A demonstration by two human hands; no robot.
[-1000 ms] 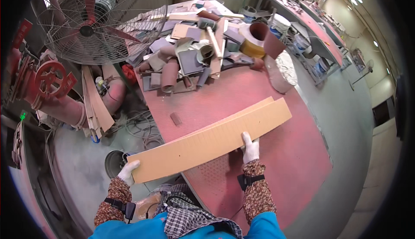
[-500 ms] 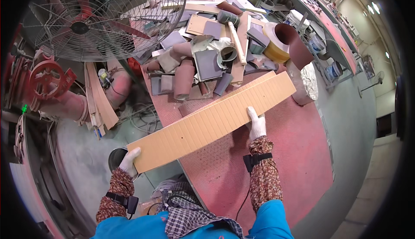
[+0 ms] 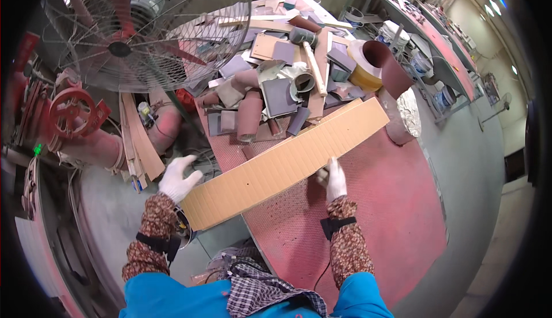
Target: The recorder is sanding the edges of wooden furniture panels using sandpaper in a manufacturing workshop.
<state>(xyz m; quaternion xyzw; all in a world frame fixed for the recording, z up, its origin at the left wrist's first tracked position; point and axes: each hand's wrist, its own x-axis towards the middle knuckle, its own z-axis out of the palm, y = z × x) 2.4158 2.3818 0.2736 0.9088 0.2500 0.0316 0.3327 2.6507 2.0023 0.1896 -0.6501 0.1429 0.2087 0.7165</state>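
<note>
A long tan board (image 3: 287, 164) with evenly spaced grooves across it and small dark holes lies slantwise over the red mesh-topped table (image 3: 374, 220). Its near left end sticks out past the table's edge. Along the far side shows the edge of a second board beneath it. My left hand (image 3: 181, 179), in a white glove, is raised beside the left end, apart from the board, with thumb and fingers spread. At the near long edge is my gloved right hand (image 3: 334, 181). Its thumb tip overlaps the edge, while the loosely bent fingers show just below it.
Sandpaper pieces and rolls (image 3: 250, 116), pads and wood scraps are heaped on the far table. A large caged fan (image 3: 119, 49) stands at the upper left, above a red handwheel (image 3: 73, 112) and wooden strips (image 3: 137, 137). Tape rolls (image 3: 365, 76) sit at the far right.
My left hand has let go of the board's left end and risen away from it. The right hand's fingers have come out from under the near edge. The board has shifted slightly.
</note>
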